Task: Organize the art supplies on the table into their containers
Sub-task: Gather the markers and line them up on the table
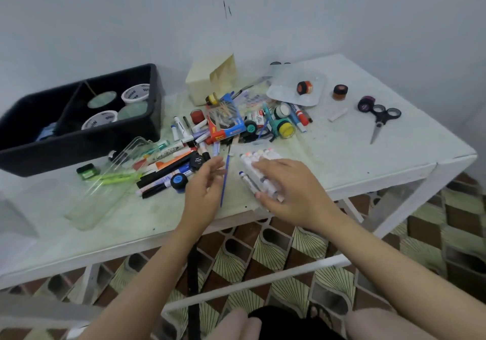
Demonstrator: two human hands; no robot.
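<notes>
A bundle of white markers point(253, 162) with coloured caps lies near the white table's point(368, 160) front edge. My right hand point(292, 188) covers the bundle, fingers on top and thumb beneath, gripping it. One blue-capped marker point(247, 180) sticks out just left of it. My left hand point(203, 189) hovers with relaxed fingers and holds nothing; a thin blue paintbrush point(224, 181) lies right beside its fingertips. More markers and pens point(168, 167) are heaped to the left. A black two-part bin point(79, 142) with round paint tubs point(135, 92) stands at the back left.
An open clear plastic case point(105, 189) lies front left. A watercolour box point(226, 122), small paint pots point(285, 129) and a beige box point(205, 81) crowd the middle. A clear tray point(284, 93), scissors point(380, 122) and purple tape point(366, 103) lie at the right.
</notes>
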